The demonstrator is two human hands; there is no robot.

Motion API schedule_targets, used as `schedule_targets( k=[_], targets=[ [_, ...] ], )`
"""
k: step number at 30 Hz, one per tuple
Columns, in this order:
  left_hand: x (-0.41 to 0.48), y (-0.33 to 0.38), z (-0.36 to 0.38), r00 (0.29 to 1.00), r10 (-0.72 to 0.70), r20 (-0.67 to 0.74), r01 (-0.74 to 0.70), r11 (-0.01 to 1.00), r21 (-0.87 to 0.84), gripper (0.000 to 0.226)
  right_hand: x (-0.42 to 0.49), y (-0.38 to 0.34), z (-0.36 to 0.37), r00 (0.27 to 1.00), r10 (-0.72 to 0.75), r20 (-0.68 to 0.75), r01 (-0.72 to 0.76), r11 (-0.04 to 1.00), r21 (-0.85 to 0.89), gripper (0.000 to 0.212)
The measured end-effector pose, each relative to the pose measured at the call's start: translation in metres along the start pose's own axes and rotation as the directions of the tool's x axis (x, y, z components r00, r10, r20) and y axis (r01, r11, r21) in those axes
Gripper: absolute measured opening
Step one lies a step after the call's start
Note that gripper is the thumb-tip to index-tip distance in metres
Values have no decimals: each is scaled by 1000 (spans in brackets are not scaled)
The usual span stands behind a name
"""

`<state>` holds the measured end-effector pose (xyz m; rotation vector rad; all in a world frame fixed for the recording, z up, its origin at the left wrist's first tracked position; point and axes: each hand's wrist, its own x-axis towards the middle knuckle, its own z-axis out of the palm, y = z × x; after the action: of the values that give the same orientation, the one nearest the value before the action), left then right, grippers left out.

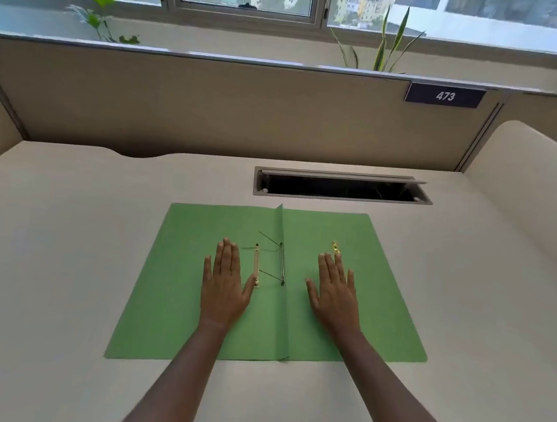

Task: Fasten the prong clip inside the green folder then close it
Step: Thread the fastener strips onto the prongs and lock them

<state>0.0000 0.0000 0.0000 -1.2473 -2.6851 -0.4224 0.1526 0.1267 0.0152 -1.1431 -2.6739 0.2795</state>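
Green folder point(176, 289) open, prong clip point(282, 264) inside

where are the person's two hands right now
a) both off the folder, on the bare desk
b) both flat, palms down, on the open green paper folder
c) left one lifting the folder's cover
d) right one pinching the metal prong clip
b: the left hand and right hand lie flat with fingers spread, one on each side of the crease of the open green paper folder, holding nothing; the metal prong clip sits untouched between them.
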Motion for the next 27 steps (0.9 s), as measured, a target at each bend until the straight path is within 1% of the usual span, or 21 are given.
schedule_targets(
  k=[1, 3, 4, 5, 7, 8, 9, 10, 12, 14, 16, 20, 25, 26, 27],
  targets=[
    [0, 1, 2, 1000, -18, -4, 18, 1000, -21, 83, 1, 3, 5, 1000, -5, -30, 6, 1000, 24, 83],
    [-3, 3, 0, 999, -47, 21, 48, 999, -24, 89, -2, 3, 9, 999, -34, -40, 36, 999, 32, 97],
    [-5, 4, -2, 998, -56, 37, 57, 998, -27, 93, -4, 4, 11, 999, -35, 0, 35, 997, 66, 101],
    [-6, 5, 1, 998, -42, 42, 44, 998, -52, 101, -5, 5, 14, 999, -39, -1, 39, 997, 72, 100],
    [-10, 3, 5, 992, -24, 125, 37, 995, -97, 115, -6, 6, 15, 999, -35, 31, 33, 997, 71, 96],
    [-11, 3, 4, 986, -26, 162, 42, 994, -102, 118, -7, 5, 15, 997, -44, 57, 40, 997, 68, 99],
    [-13, 3, 4, 985, -34, 167, 51, 994, -99, 115, -8, 7, 16, 997, -44, 64, 40, 997, 58, 105],
    [-13, 4, 3, 983, -40, 177, 58, 993, -100, 107, -9, 8, 18, 997, -41, 72, 38, 998, 49, 108],
    [-13, 5, 2, 984, -51, 172, 71, 991, -114, 97, -10, 9, 19, 997, -33, 69, 29, 998, 61, 101],
    [-12, 5, 2, 984, -57, 171, 78, 990, -119, 94, -10, 7, 19, 998, -31, 56, 28, 997, 69, 91],
    [-13, 4, 3, 985, -57, 161, 80, 987, -139, 91, -10, 6, 19, 998, -37, 60, 33, 997, 63, 85],
    [-14, 5, 4, 989, -60, 134, 82, 983, -164, 86, -11, 6, 18, 998, -33, 59, 29, 997, 65, 84],
    [-15, 4, 2, 985, -66, 159, 91, 983, -156, 89, -12, 6, 12, 993, -40, 107, 29, 994, 108, 83],
    [-15, 4, 2, 986, -68, 156, 93, 983, -160, 89, -12, 6, 10, 994, -39, 99, 26, 991, 132, 77],
    [-15, 5, 2, 986, -69, 151, 94, 982, -162, 89, -12, 8, 7, 998, -24, 63, 13, 987, 157, 66]
  ],
)
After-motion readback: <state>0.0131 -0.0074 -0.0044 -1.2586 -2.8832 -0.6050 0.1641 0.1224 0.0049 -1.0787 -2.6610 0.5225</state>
